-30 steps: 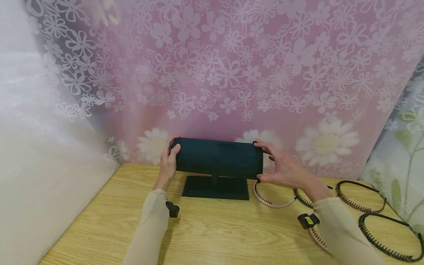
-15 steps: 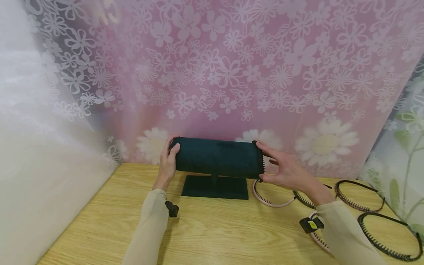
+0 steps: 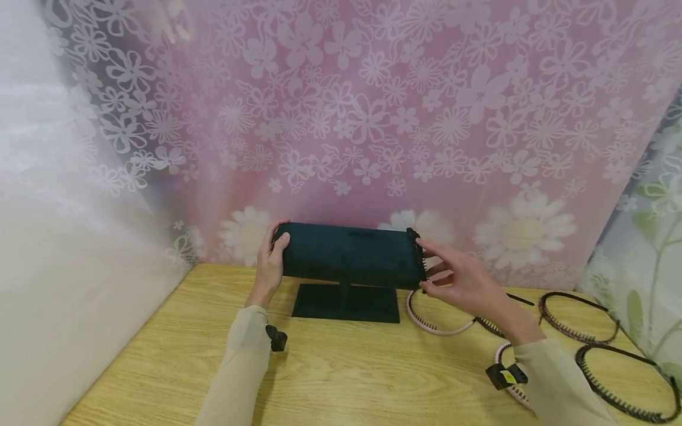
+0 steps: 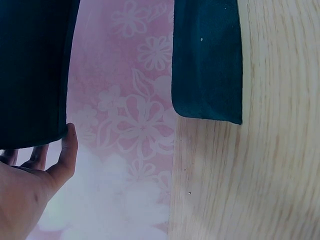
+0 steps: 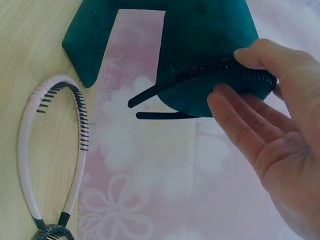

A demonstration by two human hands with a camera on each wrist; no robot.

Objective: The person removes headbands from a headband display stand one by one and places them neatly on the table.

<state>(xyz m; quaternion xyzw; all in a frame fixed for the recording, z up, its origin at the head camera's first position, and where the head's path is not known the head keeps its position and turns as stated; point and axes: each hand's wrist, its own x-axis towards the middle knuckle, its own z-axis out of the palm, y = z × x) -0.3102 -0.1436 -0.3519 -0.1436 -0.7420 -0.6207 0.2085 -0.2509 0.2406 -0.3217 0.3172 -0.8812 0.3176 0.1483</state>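
A dark green velvet display stand (image 3: 348, 254) has a horizontal roll on a short post above a flat rectangular base (image 3: 319, 303). My left hand (image 3: 270, 260) grips the roll's left end, with the thumb in front. At the roll's right end is a black toothed headband (image 5: 202, 71), its two tips sticking out free in the right wrist view. My right hand (image 3: 460, 278) holds this headband between thumb and fingers. Several of its fingertips lie close to the roll's end face; whether they touch it is unclear.
On the wooden table (image 3: 330, 367), a pink headband (image 3: 442, 333) lies beside the stand's base. Another pink one (image 3: 517, 393) is partly hidden by my right forearm. Dark headbands lie farther right, including a black one (image 3: 613, 396). A flowered pink curtain (image 3: 341, 118) hangs behind.
My right hand has shifted slightly right and down, its upper fingertips now lower on the headband. The headband sits slightly farther right at the roll's end. My left hand stays put.
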